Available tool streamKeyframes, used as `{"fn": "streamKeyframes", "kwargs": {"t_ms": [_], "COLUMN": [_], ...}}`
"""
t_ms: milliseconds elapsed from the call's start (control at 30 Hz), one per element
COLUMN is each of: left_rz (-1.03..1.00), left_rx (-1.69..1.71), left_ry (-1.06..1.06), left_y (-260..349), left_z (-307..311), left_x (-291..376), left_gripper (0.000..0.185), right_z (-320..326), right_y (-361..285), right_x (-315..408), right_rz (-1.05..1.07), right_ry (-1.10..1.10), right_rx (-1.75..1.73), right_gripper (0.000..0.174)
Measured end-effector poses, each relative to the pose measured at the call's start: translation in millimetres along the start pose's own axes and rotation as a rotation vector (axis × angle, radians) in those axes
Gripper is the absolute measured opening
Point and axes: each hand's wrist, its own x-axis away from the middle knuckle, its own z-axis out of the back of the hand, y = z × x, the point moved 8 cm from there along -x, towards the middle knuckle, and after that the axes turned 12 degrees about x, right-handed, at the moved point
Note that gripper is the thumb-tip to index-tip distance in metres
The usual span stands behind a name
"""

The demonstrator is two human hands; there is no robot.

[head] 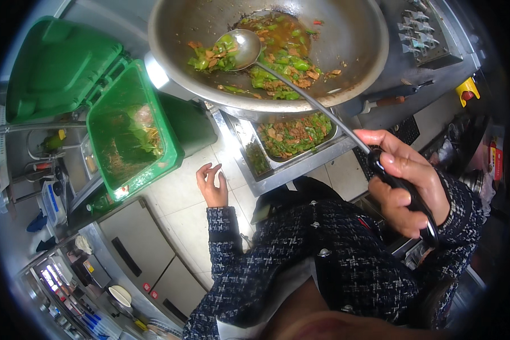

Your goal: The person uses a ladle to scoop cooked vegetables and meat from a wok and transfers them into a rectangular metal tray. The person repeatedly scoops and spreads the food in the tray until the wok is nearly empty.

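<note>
The black handle of a long metal ladle point(295, 87) is gripped in my right hand point(401, 185). Its bowl rests inside a large steel wok point(348, 46), beside chopped green peppers with pieces of browned meat point(280, 74). Brownish liquid point(276, 27) pools at the wok's far side. Below the wok's near rim, a metal pan of similar cooked food point(295, 134) is set in a steel counter frame. My left hand point(213, 185) hangs over the tiled floor with loosely curled fingers apart and nothing in them.
At left stands a green wheeled bin point(174, 157) with its lid point(59, 68) raised and food scraps inside. White cabinet doors point(138, 238) line the lower left. A knife-like tool with a brown handle point(391, 101) lies right of the wok, near a metal box holding several clips point(420, 32).
</note>
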Motion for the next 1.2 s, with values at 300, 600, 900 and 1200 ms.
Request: {"fn": "streamKeyframes", "kwargs": {"t_ms": [300,600,900,1200], "left_rz": [-0.034,-0.108,-0.175,-0.238], "left_rx": [-0.033,-0.04,0.031,0.057], "left_ry": [0.04,-0.005,-0.034,-0.041], "left_y": [25,67,103,149], "left_z": [10,-20,-73,-111], "left_x": [21,35,58,79], "left_gripper": [0.026,0.025,0.026,0.026], "right_z": [43,102,166,212], "right_y": [8,34,88,145], "right_x": [45,139,214,228], "right_rz": [0.103,0.247,0.321,0.178], "right_ry": [-0.171,-0.13,0.019,0.078], "right_rx": [-0.218,-0.272,-0.297,-0.203], "right_gripper": [0.041,0.046,0.048,0.049]}}
